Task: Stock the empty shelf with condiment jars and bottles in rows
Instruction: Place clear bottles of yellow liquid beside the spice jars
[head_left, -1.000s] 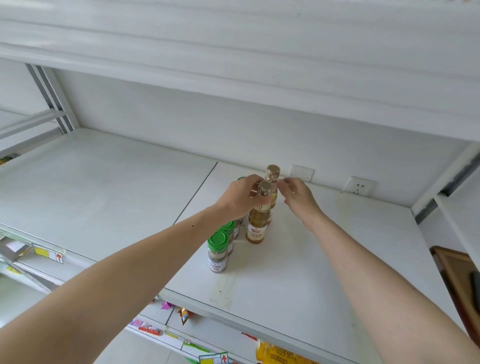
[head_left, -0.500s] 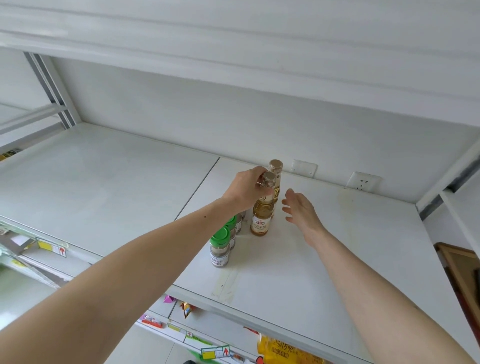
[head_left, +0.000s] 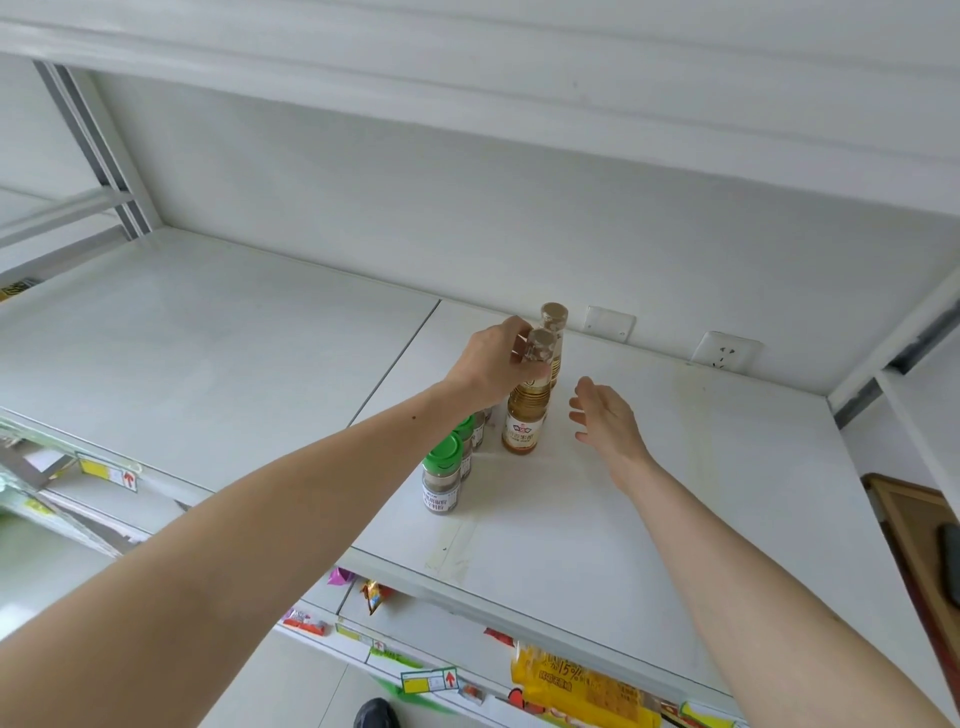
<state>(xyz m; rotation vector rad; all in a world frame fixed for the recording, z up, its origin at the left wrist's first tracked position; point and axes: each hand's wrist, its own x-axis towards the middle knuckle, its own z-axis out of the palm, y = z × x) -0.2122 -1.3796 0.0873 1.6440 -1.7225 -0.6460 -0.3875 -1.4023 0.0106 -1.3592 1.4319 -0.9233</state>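
On the white shelf (head_left: 597, 519) an amber bottle (head_left: 525, 421) with a gold cap stands upright, and my left hand (head_left: 498, 366) grips its neck from the left. A second amber bottle (head_left: 554, 332) stands right behind it. To the left runs a row of green-capped spice jars, the front jar (head_left: 441, 480) nearest the shelf edge; the rear jars are partly hidden by my left wrist. My right hand (head_left: 605, 415) hovers to the right of the front bottle, fingers relaxed, touching nothing.
Two wall sockets (head_left: 724, 351) sit on the back panel behind the bottles. A grey upright (head_left: 98, 150) stands at the far left. Lower shelves hold price tags and yellow packets (head_left: 582, 686). A brown frame (head_left: 914, 540) is at the right.
My right hand let go of the bottle caps and drew back to the right. My left hand kept its hold on the front bottle's neck.
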